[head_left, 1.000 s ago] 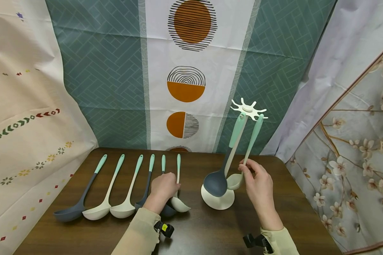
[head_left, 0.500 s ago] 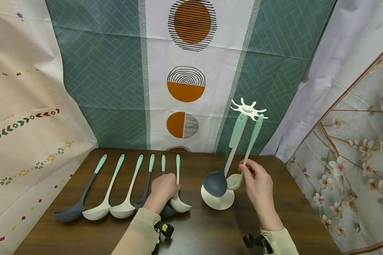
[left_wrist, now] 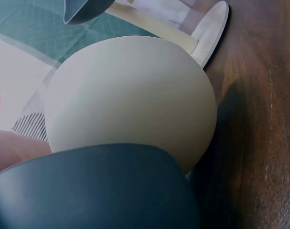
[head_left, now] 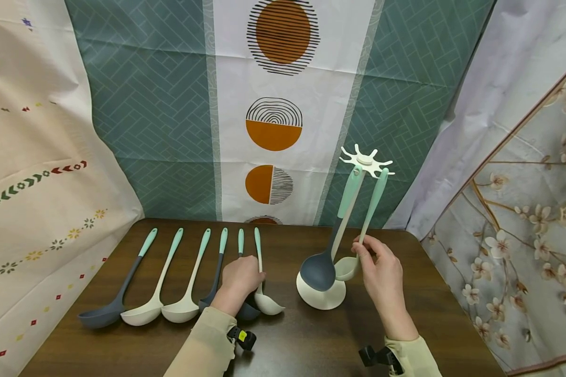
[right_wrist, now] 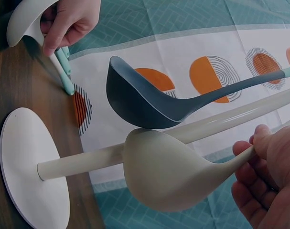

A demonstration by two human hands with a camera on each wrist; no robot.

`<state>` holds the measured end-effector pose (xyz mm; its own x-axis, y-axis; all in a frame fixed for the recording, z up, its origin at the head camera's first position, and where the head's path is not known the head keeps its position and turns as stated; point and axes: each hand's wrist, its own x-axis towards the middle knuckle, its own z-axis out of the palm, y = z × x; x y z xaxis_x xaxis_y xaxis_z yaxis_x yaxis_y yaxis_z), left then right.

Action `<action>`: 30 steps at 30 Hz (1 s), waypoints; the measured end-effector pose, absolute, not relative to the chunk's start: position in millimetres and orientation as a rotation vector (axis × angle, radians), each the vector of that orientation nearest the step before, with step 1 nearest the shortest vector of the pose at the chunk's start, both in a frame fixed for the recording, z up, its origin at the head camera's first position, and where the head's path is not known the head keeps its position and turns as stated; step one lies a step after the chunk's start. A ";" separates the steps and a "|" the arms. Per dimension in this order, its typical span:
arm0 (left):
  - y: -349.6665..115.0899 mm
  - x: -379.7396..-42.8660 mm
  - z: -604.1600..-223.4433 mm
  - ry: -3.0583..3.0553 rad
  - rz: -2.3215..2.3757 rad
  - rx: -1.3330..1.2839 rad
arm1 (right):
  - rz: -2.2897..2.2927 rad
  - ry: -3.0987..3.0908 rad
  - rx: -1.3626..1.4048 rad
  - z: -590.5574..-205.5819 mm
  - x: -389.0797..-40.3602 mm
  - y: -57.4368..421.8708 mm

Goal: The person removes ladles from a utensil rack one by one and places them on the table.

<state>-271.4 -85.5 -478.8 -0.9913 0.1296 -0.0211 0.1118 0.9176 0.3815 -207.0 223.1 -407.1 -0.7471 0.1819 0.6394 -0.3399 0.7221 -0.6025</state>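
My left hand pinches the shaft of a white ladle with a mint handle, lying at the right end of a row on the table. Beneath that hand lies a dark ladle, its shaft partly hidden. In the left wrist view the white bowl stands behind a dark one. On the right, a white utensil stand bears a hanging dark ladle and a hanging white ladle. My right hand pinches the hanging white ladle's shaft between thumb and fingers, plainly seen in the right wrist view.
Further left in the row lie a dark ladle, two white ladles and another dark ladle, bowls towards me. The stand's top has several thin hooks. Patterned cloth hangs behind the brown wooden table.
The white ladle in my left hand has turned: its handle end swings left and its bowl shifts slightly right. My right hand and the hanging ladles stay in place.
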 end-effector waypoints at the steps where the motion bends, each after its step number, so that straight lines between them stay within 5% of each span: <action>1: -85.9 -271.4 -478.7 3.031 0.597 0.187 | 0.957 -2.220 0.120 -406.9 -207.1 222.9; 30: -75.9 -252.1 -442.0 3.296 0.865 0.410 | 0.962 -2.230 0.106 -407.4 -205.5 222.9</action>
<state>-252.1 -75.9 -442.0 -0.9301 0.1525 0.3341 0.2969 0.8478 0.4395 -205.5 222.9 -407.4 -0.7544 0.1881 0.6289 -0.3285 0.7213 -0.6098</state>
